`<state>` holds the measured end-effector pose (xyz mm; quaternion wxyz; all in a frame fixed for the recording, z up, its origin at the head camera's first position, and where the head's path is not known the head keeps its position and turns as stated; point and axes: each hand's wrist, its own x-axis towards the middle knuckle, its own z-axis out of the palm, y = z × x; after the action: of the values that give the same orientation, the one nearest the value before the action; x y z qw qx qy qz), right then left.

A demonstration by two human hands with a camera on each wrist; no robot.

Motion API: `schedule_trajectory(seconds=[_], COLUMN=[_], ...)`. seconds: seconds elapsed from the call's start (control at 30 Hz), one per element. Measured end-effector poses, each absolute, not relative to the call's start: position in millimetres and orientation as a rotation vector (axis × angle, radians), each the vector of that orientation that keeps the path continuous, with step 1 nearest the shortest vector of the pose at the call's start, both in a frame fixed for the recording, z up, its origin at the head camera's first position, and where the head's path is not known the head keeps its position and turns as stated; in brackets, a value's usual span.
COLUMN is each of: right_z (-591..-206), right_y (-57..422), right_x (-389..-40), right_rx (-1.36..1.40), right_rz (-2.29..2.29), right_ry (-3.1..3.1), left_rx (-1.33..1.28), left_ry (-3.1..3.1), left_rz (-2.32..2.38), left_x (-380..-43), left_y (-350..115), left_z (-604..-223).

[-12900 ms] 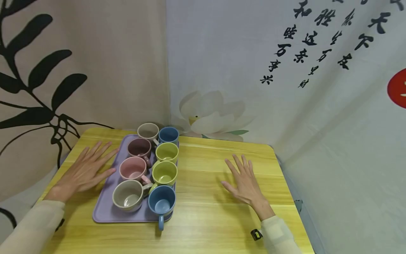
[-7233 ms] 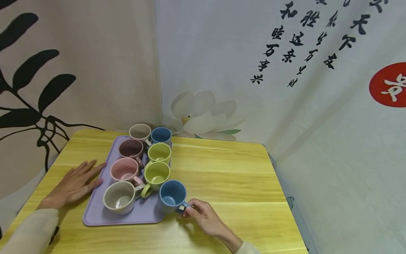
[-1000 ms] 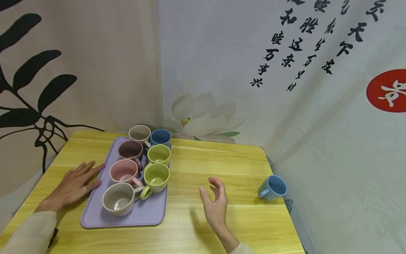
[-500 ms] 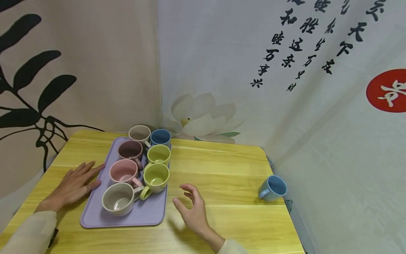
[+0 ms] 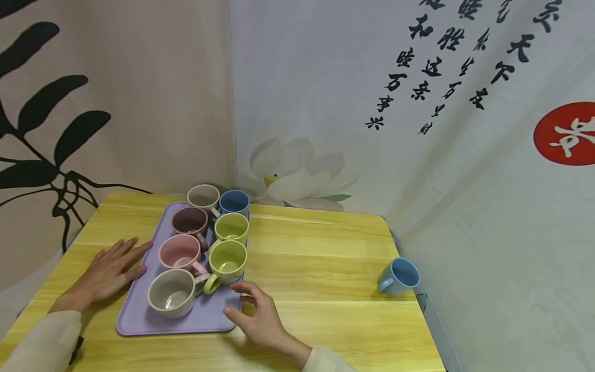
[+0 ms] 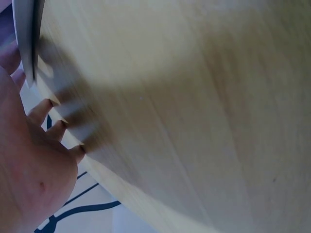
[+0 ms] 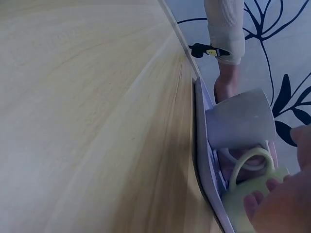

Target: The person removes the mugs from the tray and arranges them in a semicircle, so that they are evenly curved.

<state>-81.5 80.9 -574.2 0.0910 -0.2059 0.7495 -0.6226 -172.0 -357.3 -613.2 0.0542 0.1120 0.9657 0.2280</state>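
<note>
My left hand (image 5: 104,276) lies flat and spread, its fingertips at the left edge of the purple tray (image 5: 135,323). My right hand (image 5: 262,318) hovers over the tray's front right corner, thumb and fingers loosely curved with nothing between them. Nearest to it is the front yellow-green mug (image 5: 234,268), whose handle points toward me; the right wrist view shows that handle (image 7: 237,170) beside the fingers. Left of it stands a grey-white mug (image 5: 162,297), with a pink mug (image 5: 169,258) behind. A blue mug (image 5: 402,276) stands upright at the table's right edge.
Farther back on the tray are a dark mauve mug (image 5: 186,222), a beige mug (image 5: 200,194), another yellow-green mug (image 5: 232,227) and a second blue mug (image 5: 234,201). The wooden table (image 5: 321,248) meets printed curtains (image 5: 302,77) behind and at the right.
Earlier the front blue mug went from the tray to the table's right side, held by my right hand. Since then that hand has moved left to the tray. My left hand stays at the tray edge.
</note>
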Motion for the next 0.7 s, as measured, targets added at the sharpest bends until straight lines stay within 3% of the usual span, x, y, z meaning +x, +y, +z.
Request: schedule_trajectory(seconds=[0.4,0.7], right_z=[-578,-580], right_y=[58,42], right_x=[-87,-89], right_rx=[-0.720,-0.630], right_rz=[-1.672,-1.677], right_ry=[2.321,2.236], left_rx=[0.348,0.335], left_ry=[2.938,2.936], left_rz=[0.692,0.701], left_x=[-172,-171], left_y=[-358,-357], left_z=[-615,-615])
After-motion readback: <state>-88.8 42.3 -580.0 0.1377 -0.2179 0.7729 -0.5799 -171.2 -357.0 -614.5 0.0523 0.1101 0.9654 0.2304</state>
